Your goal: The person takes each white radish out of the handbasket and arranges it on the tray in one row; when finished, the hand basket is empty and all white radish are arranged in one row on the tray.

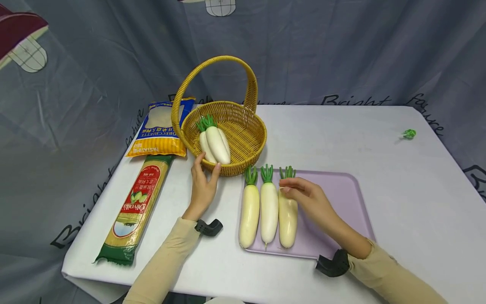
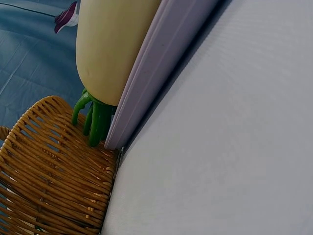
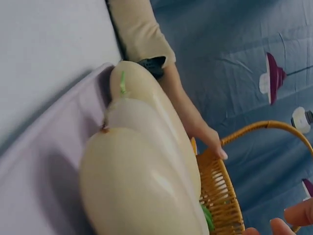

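My left hand (image 1: 203, 188) touches the near-left rim of a woven basket (image 1: 243, 158), thumb and fingers apart. White radishes (image 1: 217, 145) with green tops lie inside the basket. Three more radishes lie side by side on a lilac tray (image 1: 334, 194): a left one (image 1: 249, 215), a middle one (image 1: 269, 213) and a right one (image 1: 288, 221). Over the upper end of the right radish hovers my right hand (image 1: 309, 198), fingers slightly bent, partly hiding that radish. Fingertips (image 3: 279, 227) of this hand appear in the right wrist view, apart from the radishes.
Left of the basket lies a blue and yellow pasta bag (image 1: 157, 131). A long spaghetti pack (image 1: 136, 207) with a red label lies before it. A small green piece (image 1: 409, 134) sits at the far right of the white table (image 1: 398, 202). A grey curtain (image 1: 322, 50) hangs behind.
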Demonstrator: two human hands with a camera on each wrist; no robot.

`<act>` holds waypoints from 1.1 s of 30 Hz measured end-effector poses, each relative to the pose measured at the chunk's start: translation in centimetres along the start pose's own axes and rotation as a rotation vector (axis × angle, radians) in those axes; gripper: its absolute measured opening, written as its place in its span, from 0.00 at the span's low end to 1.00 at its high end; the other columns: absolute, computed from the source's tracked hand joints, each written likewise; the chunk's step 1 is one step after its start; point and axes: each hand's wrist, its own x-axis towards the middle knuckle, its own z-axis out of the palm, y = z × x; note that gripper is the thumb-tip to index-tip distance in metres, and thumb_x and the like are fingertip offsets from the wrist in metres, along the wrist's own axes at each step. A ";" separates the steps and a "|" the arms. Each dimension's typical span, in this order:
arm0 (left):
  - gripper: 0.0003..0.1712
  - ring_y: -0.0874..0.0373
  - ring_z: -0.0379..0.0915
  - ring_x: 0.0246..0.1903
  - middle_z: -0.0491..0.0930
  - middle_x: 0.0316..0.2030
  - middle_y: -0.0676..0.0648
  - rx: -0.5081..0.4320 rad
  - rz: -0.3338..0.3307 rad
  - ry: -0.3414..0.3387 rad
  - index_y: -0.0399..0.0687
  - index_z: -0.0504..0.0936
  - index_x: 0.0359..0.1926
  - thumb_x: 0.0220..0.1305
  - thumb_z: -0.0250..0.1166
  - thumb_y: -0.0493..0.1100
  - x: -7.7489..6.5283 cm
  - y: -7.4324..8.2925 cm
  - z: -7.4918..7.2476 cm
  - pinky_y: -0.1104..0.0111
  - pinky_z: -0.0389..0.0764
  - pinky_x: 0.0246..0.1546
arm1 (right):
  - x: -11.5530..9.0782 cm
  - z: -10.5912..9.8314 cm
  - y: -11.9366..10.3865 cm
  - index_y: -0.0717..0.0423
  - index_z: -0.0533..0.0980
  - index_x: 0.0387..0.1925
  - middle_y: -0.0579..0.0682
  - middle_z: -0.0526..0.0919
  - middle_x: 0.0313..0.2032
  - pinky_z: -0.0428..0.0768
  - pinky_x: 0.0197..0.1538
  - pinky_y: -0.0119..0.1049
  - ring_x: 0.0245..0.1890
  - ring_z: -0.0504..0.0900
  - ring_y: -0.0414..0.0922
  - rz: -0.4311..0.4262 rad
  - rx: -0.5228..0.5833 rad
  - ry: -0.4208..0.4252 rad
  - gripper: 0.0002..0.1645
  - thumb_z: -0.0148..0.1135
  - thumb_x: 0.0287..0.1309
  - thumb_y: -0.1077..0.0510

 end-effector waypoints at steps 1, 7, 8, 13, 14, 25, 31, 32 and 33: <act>0.36 0.45 0.53 0.63 0.52 0.62 0.36 -0.001 0.001 0.000 0.53 0.50 0.66 0.63 0.51 0.60 0.0 0.0 0.0 0.54 0.58 0.64 | 0.4 0.2 -0.2 0.61 0.71 0.53 0.60 0.76 0.51 0.76 0.49 0.25 0.45 0.79 0.36 -0.004 0.016 -0.005 0.20 0.53 0.61 0.56; 0.36 0.45 0.53 0.63 0.53 0.62 0.36 0.006 0.006 0.008 0.52 0.51 0.66 0.63 0.51 0.59 0.0 0.1 0.0 0.54 0.58 0.65 | 3.2 1.5 -1.8 0.62 0.67 0.57 0.61 0.74 0.55 0.72 0.58 0.38 0.52 0.77 0.43 0.029 0.203 -0.073 0.23 0.49 0.63 0.56; 0.36 0.45 0.54 0.63 0.53 0.62 0.36 0.009 0.004 0.009 0.52 0.51 0.66 0.63 0.51 0.60 -0.1 0.1 -0.1 0.54 0.58 0.65 | 3.7 1.7 -2.1 0.63 0.66 0.58 0.61 0.73 0.56 0.71 0.60 0.41 0.53 0.77 0.45 0.038 0.236 -0.089 0.23 0.48 0.64 0.57; 0.36 0.45 0.54 0.62 0.53 0.61 0.36 0.017 -0.004 0.007 0.54 0.51 0.66 0.63 0.52 0.60 -0.2 0.0 -0.1 0.54 0.59 0.64 | 6.9 2.8 -3.4 0.63 0.63 0.61 0.62 0.69 0.59 0.69 0.62 0.44 0.56 0.73 0.50 0.093 0.390 -0.150 0.24 0.45 0.65 0.58; 0.36 0.45 0.54 0.62 0.53 0.62 0.36 0.016 -0.003 0.006 0.54 0.51 0.66 0.63 0.51 0.60 -0.1 0.0 -0.1 0.54 0.59 0.64 | 7.6 3.0 -3.6 0.63 0.62 0.62 0.62 0.69 0.60 0.69 0.61 0.42 0.57 0.73 0.50 0.106 0.425 -0.160 0.25 0.45 0.65 0.58; 0.36 0.45 0.54 0.62 0.53 0.62 0.36 0.022 -0.003 0.012 0.54 0.51 0.65 0.63 0.51 0.61 -0.1 0.1 -0.1 0.54 0.59 0.64 | 13.4 5.1 -4.5 0.63 0.50 0.67 0.65 0.54 0.66 0.60 0.67 0.40 0.66 0.58 0.55 0.201 0.834 -0.247 0.30 0.41 0.66 0.60; 0.36 0.45 0.53 0.62 0.53 0.63 0.37 0.027 0.008 0.013 0.53 0.51 0.66 0.63 0.51 0.60 0.0 0.0 -0.2 0.54 0.58 0.64 | 15.6 6.4 -4.7 0.64 0.52 0.66 0.66 0.55 0.65 0.61 0.67 0.43 0.66 0.57 0.56 0.196 0.866 -0.238 0.28 0.41 0.66 0.61; 0.36 0.45 0.53 0.62 0.52 0.63 0.37 0.025 0.009 0.012 0.53 0.51 0.66 0.63 0.51 0.60 0.0 0.0 -0.1 0.54 0.58 0.64 | 16.0 6.6 -4.7 0.64 0.53 0.66 0.66 0.55 0.65 0.61 0.67 0.43 0.66 0.58 0.57 0.198 0.862 -0.230 0.28 0.41 0.67 0.60; 0.36 0.46 0.53 0.62 0.53 0.63 0.37 0.026 0.008 0.010 0.52 0.51 0.66 0.63 0.51 0.60 -0.1 -0.1 -0.1 0.54 0.58 0.64 | 16.3 6.8 -4.6 0.64 0.53 0.66 0.66 0.55 0.65 0.61 0.67 0.44 0.66 0.58 0.57 0.200 0.861 -0.222 0.28 0.40 0.67 0.61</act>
